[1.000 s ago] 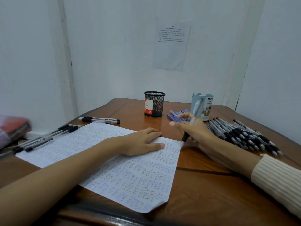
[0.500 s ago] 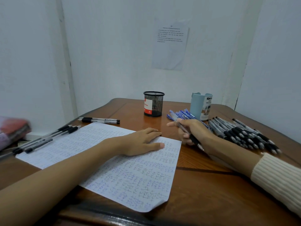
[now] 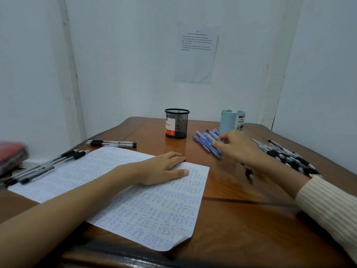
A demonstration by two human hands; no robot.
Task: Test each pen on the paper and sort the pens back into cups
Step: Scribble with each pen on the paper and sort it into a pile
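One blurred right hand [image 3: 238,147], pen [image 3: 249,173] half hidden

I read the paper [image 3: 146,200] as white with a fine grid, covered in blue and dark handwriting. The table [image 3: 241,219] under the paper is glossy reddish-brown wood. Beyond the paper I log a mesh cup [image 3: 176,123], black with a red-and-white label, and a plain cup [image 3: 229,120], pale blue with a white label in black print. Also beyond the paper: blue pens [image 3: 204,142]. Right of the paper: a pen pile [image 3: 289,159], black and clear. Left of the paper: clear pens [image 3: 48,165] with black grips. Sleeve [image 3: 332,207]: cream, ribbed.
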